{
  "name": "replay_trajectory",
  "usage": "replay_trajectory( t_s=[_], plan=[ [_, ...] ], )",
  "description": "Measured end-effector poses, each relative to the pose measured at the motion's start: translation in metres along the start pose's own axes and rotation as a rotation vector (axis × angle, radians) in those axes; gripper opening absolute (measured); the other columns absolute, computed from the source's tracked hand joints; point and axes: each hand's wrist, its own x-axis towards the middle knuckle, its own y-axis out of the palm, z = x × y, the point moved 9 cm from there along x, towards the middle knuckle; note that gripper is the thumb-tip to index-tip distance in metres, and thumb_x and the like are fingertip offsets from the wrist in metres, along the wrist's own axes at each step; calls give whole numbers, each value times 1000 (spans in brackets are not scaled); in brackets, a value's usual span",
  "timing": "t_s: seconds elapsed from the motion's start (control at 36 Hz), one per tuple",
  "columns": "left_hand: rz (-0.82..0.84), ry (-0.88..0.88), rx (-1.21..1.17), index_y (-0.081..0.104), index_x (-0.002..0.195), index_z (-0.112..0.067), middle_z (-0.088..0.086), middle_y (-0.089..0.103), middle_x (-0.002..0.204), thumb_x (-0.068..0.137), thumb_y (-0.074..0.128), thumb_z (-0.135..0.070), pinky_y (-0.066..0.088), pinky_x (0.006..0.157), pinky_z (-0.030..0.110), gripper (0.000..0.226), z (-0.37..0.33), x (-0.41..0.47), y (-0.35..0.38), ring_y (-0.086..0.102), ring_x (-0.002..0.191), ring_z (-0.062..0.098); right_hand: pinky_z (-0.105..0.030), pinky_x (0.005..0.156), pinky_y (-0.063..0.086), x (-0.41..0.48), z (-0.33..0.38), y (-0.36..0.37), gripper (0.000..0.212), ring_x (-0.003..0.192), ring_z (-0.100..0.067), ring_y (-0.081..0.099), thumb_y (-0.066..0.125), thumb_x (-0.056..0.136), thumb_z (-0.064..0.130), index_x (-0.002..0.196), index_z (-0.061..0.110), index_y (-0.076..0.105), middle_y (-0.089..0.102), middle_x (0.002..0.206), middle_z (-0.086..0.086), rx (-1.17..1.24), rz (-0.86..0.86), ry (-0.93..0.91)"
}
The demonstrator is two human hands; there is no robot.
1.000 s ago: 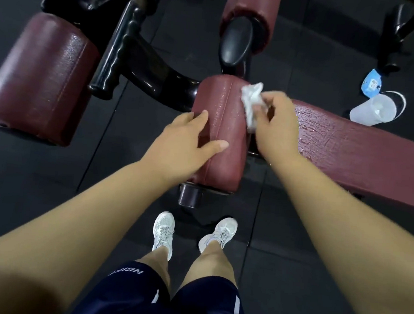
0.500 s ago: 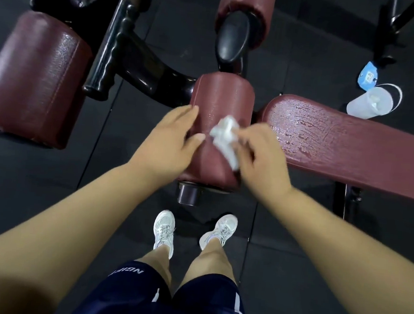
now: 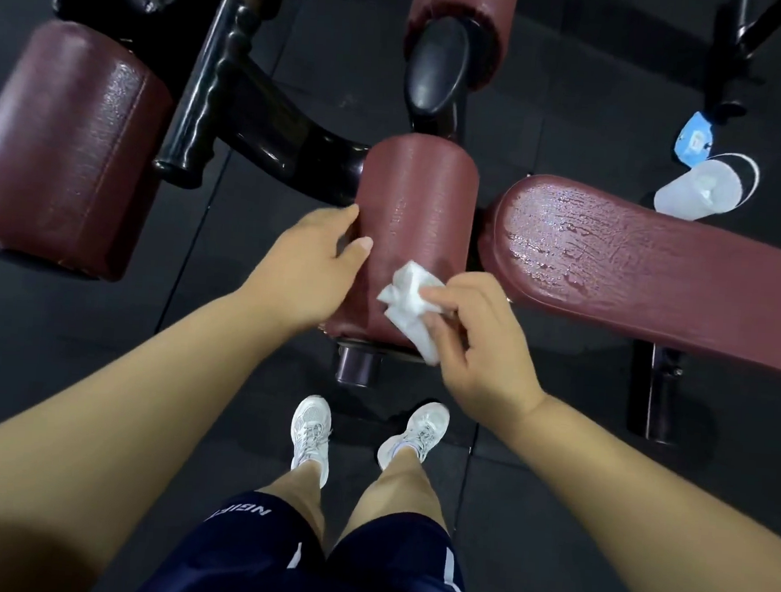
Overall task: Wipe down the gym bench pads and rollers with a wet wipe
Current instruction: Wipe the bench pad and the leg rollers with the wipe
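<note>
A maroon roller stands in the middle of the view, its near end by my feet. My right hand pinches a crumpled white wet wipe against the roller's near right side. My left hand rests on the roller's left side, thumb on top, fingers wrapped round the far flank. To the right lies the maroon bench pad, glistening wet. A larger maroon roller sits at the left, and a third one at the top.
Black frame bars and a ribbed black handle run between the left and middle rollers. A clear plastic tub with its lid and a blue packet lie on the dark floor at the right. A bench leg stands under the pad.
My right hand has dragged the wipe down the roller from its far end to its near end. My left hand slid to the roller's left side. The camera has shifted slightly.
</note>
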Motion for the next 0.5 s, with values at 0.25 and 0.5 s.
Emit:
replay_trajectory(
  t_s=[0.25,0.5],
  plan=[
    [61,41,58,21,149,-27,-6,23,155,98,41,-35,20,114,25,55,-11,-2,6,27,139,11,-17,71,37,76,-108,-22,8,84,-10,53,49,95,12,96,19,53,59,99,2,6,-186,630],
    [137,-48,7,28,146,-30,-6,37,148,98,41,-38,26,111,25,50,14,3,4,37,134,13,-8,76,32,64,-46,-12,15,89,-3,44,50,92,8,104,14,57,48,105,2,-37,-126,410]
  ],
)
